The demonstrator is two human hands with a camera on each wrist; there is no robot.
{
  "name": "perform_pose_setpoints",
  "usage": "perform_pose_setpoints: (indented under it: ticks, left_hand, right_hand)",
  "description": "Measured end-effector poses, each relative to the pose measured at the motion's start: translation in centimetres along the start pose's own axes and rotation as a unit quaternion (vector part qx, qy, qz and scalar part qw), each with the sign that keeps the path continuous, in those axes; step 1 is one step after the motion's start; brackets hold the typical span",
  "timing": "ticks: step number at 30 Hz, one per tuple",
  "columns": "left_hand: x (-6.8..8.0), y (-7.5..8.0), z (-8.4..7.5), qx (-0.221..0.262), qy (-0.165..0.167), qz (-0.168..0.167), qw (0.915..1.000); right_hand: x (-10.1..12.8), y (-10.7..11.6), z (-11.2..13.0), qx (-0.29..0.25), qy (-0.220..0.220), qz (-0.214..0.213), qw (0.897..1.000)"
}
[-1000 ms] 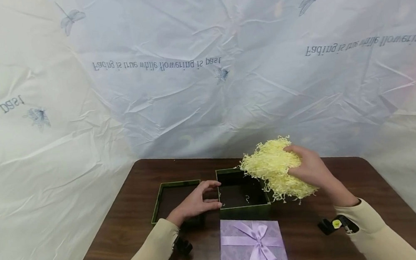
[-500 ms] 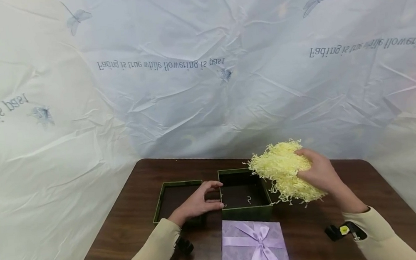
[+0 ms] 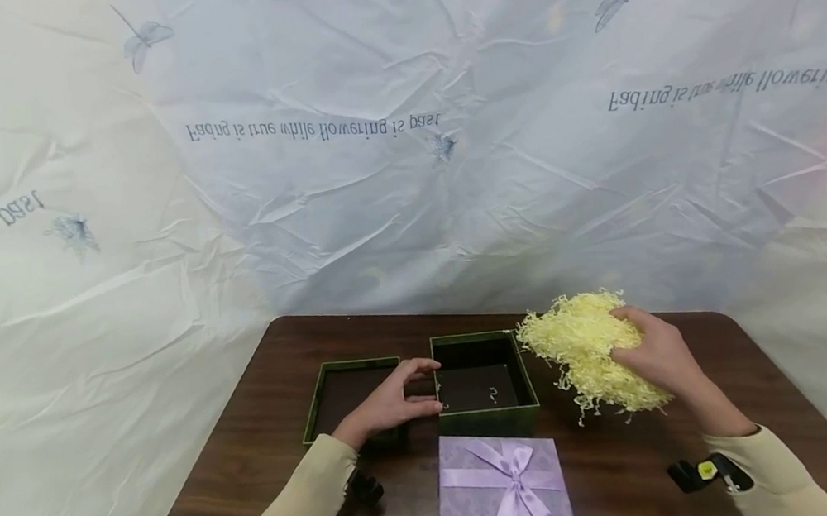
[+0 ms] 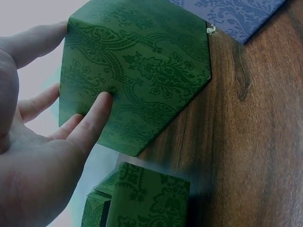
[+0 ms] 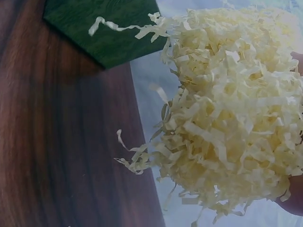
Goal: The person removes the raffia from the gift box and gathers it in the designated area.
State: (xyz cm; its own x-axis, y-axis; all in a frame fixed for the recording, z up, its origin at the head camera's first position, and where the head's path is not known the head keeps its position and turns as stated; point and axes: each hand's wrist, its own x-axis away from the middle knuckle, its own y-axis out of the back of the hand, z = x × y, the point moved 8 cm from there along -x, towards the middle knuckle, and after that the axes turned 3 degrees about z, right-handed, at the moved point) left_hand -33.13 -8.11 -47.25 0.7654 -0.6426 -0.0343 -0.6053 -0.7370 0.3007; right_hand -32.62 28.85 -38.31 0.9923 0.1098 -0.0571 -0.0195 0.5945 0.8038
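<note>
My right hand (image 3: 658, 355) grips a loose bundle of yellow shredded paper (image 3: 587, 349), held up to the right of a green open-topped box (image 3: 489, 421). In the right wrist view the shredded paper (image 5: 236, 109) hides most of that hand, and curly strands hang from it. A few pale shreds lie on the dark floor of the box. My left hand (image 3: 390, 401) has its fingertips against the box's left side. In the left wrist view, extended fingers (image 4: 97, 113) touch the patterned green outer wall (image 4: 142, 71).
A shallower green lid (image 3: 314, 405) lies left of the box, partly behind my left hand. In front of the box sits a purple gift box (image 3: 467, 506) with a lilac ribbon bow (image 3: 515, 481). The brown wooden table (image 3: 255, 473) meets a white printed sheet (image 3: 379, 211) behind.
My right hand has moved right and slightly down with the shredded paper, from over the box's right edge to beside it. The left hand stays at the box's side.
</note>
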Motion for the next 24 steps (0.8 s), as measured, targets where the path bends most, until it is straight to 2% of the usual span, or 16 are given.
perform_pose_setpoints:
  ticks: [8, 24]
  left_hand:
    - [0.0, 0.0, -0.1, 0.007, 0.011, 0.003, 0.9999]
    - [0.0, 0.3, 0.0, 0.002, 0.016, -0.001, 0.9999]
  right_hand:
    - [0.4, -0.2, -1.5, 0.004, 0.001, -0.009, 1.0]
    - [0.6, -1.0, -2.9, 0.006, -0.016, 0.007, 1.0]
